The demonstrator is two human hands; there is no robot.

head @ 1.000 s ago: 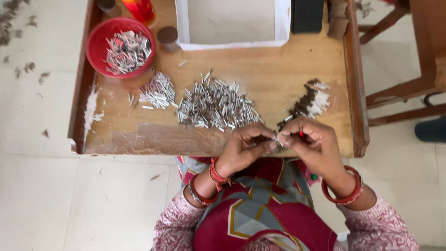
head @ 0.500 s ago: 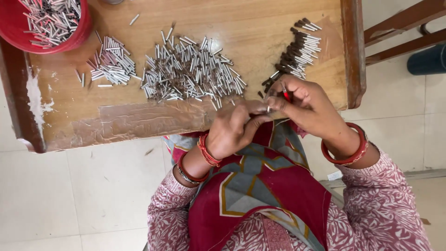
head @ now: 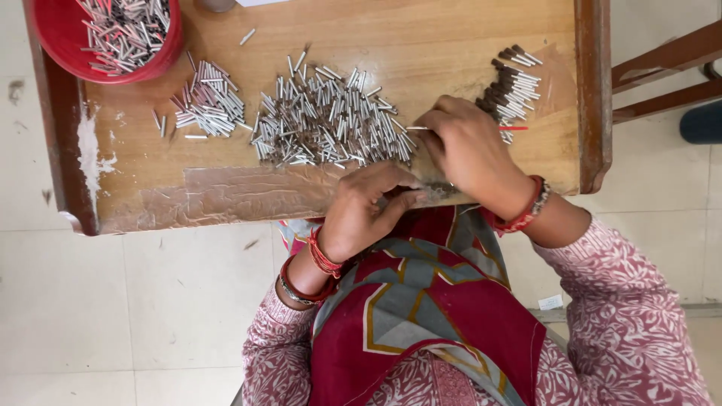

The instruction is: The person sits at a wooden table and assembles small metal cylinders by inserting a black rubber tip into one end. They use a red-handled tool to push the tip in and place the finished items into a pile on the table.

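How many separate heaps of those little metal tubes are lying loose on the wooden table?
3: a small silvery heap at left near the red bowl, a big middle heap, and a dark-tipped heap at right by the right hand. More fill the bowl.

No packages, signs or screens near my work, only one small white label-like slip (head: 550,302) lying on the pale floor tiles just beside my right sleeve, markings too tiny to tell.
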